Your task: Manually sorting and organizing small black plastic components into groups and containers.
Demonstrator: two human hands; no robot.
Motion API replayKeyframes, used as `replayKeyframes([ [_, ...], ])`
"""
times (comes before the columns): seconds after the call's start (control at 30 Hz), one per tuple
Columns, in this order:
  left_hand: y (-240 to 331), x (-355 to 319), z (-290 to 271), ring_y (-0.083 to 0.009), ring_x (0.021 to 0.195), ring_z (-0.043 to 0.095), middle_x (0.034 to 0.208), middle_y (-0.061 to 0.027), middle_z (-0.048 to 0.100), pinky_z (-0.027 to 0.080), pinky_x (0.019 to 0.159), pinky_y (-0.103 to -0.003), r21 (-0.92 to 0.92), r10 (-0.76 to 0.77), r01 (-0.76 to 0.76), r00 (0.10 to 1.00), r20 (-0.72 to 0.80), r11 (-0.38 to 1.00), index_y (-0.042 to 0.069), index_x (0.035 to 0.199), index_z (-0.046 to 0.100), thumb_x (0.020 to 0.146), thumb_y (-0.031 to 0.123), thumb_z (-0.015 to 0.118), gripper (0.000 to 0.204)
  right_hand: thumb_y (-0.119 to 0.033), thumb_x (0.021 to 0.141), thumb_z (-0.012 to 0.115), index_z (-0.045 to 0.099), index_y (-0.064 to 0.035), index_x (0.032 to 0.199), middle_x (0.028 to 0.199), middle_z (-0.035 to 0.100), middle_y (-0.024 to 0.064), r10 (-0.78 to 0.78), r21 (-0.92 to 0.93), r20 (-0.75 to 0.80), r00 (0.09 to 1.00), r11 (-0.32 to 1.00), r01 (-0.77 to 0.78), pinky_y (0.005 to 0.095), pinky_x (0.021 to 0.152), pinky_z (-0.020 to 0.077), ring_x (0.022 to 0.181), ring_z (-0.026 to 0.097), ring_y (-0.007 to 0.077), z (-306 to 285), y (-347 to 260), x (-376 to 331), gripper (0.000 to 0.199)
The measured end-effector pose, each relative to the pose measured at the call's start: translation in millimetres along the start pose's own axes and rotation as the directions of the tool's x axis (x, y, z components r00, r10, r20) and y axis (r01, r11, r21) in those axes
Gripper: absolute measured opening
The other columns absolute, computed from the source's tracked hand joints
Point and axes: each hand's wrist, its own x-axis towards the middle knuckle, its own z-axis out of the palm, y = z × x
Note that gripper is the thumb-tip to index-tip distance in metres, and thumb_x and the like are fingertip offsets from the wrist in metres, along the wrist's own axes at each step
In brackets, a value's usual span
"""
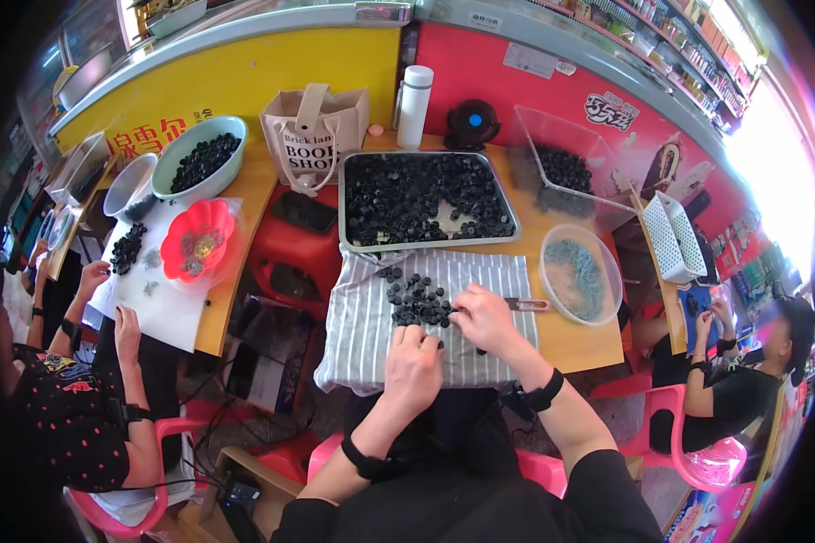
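A pile of small black round cap-like pieces (417,297) lies on a grey-and-white striped cloth (353,317) in front of me. At the near edge of the pile, my left hand (414,364) is closed, its fingers curled, with a small black piece showing at its thumb side. My right hand (483,319) is pinched at the pile's right edge, close to the left hand; what its fingertips hold is too small to make out. A small tool with a pinkish handle (529,305) lies on the cloth just beyond my right hand.
Behind the cloth stands a metal tray (346,213) of black pieces. A clear round tub (618,281) with greenish bits and a clear bin (525,122) are to the right. A tote bag (344,109), white bottle (415,109) and black fan (472,125) line the back. People work at both sides.
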Motion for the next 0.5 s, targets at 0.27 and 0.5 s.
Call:
replayKeyframes([
  [0.27,-2.9,-3.6,7.3,-0.0339,0.091,0.055,0.092,-0.0133,0.058,0.047,0.078,-0.043,0.046,-0.011,0.011,1.000,-0.003,0.999,0.000,0.092,0.069,0.075,0.003,0.073,0.018,-0.006,0.076,0.072,0.060,-0.0027,0.080,0.081,0.058,0.0142,0.077,0.158,0.031,0.997,0.984,-0.081,0.0420,0.070,0.0480,0.082,0.062,0.0346,-30.4,3.5,-55.4,0.013],
  [0.5,6.1,-5.6,7.8,-0.0285,0.088,0.058,0.092,-0.0119,0.061,0.048,0.076,-0.039,0.006,0.021,-0.020,0.991,-0.131,1.000,-0.001,0.101,0.070,0.078,0.002,0.074,0.024,0.003,0.074,0.073,0.060,-0.0020,0.081,0.086,0.061,0.0115,0.044,0.262,-0.161,0.986,0.965,-0.001,0.0381,0.071,0.0508,0.082,0.063,0.0307,-28.4,-28.9,-84.9,0.015],
])
